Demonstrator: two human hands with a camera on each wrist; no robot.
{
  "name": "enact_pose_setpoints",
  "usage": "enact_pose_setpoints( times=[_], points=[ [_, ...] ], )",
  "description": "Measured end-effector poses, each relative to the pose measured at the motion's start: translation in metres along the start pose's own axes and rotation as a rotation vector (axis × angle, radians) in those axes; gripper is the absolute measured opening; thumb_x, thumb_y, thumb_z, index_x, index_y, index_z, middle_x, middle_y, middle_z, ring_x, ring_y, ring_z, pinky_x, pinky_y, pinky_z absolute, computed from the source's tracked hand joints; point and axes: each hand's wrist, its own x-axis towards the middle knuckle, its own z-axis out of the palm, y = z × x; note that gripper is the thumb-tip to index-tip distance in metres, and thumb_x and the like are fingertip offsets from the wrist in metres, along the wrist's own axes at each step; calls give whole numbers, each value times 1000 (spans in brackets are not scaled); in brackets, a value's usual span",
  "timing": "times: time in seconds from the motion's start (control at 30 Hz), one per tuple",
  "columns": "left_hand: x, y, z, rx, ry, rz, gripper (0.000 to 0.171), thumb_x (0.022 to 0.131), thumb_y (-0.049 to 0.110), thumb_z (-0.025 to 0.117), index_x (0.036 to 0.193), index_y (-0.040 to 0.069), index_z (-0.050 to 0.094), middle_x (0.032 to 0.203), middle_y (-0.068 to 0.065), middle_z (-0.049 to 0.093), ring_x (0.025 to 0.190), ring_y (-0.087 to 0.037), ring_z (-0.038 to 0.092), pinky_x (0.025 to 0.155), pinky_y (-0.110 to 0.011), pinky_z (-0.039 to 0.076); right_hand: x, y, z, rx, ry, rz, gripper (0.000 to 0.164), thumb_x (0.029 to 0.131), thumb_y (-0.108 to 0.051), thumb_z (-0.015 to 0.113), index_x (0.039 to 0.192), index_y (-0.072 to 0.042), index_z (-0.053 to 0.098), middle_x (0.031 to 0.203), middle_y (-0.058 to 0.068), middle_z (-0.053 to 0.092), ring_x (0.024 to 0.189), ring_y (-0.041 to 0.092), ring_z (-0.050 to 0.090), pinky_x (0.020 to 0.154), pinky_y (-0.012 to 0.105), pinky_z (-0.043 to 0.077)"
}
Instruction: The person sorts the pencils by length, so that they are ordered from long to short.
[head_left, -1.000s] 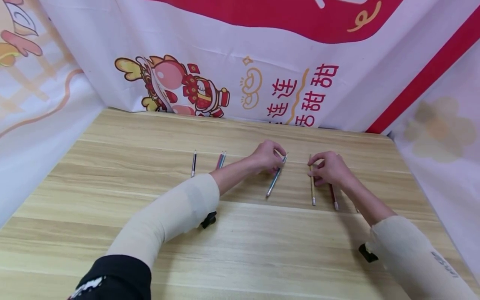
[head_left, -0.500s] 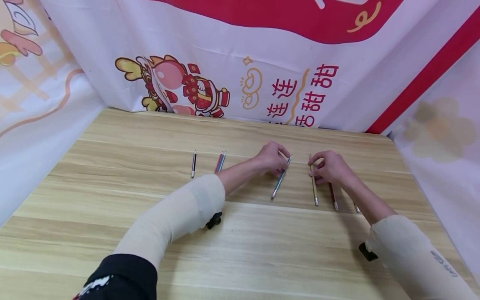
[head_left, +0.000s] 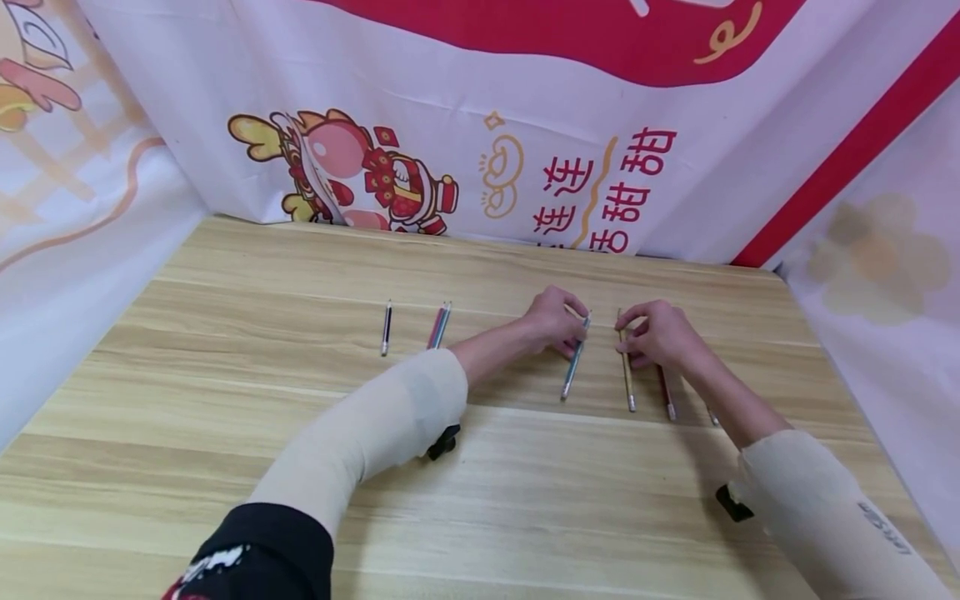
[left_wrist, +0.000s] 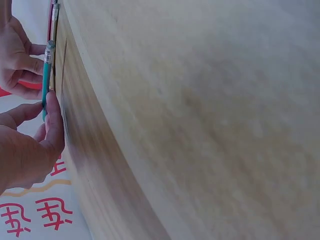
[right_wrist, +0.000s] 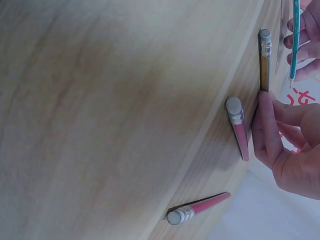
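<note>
My left hand pinches a teal pencil near its sharpened end, its eraser end pointing toward me. In the left wrist view that teal pencil stands between thumb and fingers. To its right, my right hand pinches a yellow pencil by its upper part. The right wrist view shows the yellow pencil with its white eraser end, along the wooden table. A red pencil lies just right of it, partly under the right hand. Another pinkish-red pencil lies farther right.
On the wooden table at left lie a dark blue pencil and, partly behind the left forearm, a blue pencil beside a pink pencil. A printed white and red cloth hangs along the back edge.
My left hand has moved right with the teal pencil, bringing it closer to the yellow one and more upright in view. My right hand has stayed almost still; the yellow pencil's eraser end shifted slightly right.
</note>
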Motion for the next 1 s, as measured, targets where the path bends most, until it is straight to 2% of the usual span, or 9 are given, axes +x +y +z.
enact_pose_setpoints(
  times=[0.13,0.23,0.47,0.77,1.0],
  points=[
    [2,0,5,-11,14,7,32,86,-17,69,116,-5,65,79,-17,68,54,-18,58,48,-28,59,1,1,0,-4,-5,4,31,91,7,73,120,12,64,90,19,68,65,17,72,64,35,66],
    [3,0,8,-14,24,9,33,86,-17,69,116,-5,65,77,-15,67,56,-18,58,48,-28,58,1,1,0,-5,-9,7,31,91,8,73,120,12,63,90,19,69,66,17,72,65,35,67],
    [5,3,17,18,51,8,33,87,-16,70,117,-4,66,83,-18,70,55,-18,58,59,-36,64,1,1,0,-14,-11,15,30,92,8,72,120,11,64,90,18,69,67,17,72,66,35,67],
    [12,4,22,88,72,22,34,86,-15,72,116,-2,66,75,-10,65,52,-16,57,50,-29,61,1,-1,-1,-9,-15,16,30,93,7,71,121,11,63,92,19,70,67,17,72,66,35,67],
    [16,6,25,172,82,19,37,86,-14,72,119,-1,65,79,-9,63,50,-16,58,49,-27,61,2,0,-2,-6,-18,14,31,92,7,73,121,12,63,92,19,69,66,18,72,66,36,67]
  ],
)
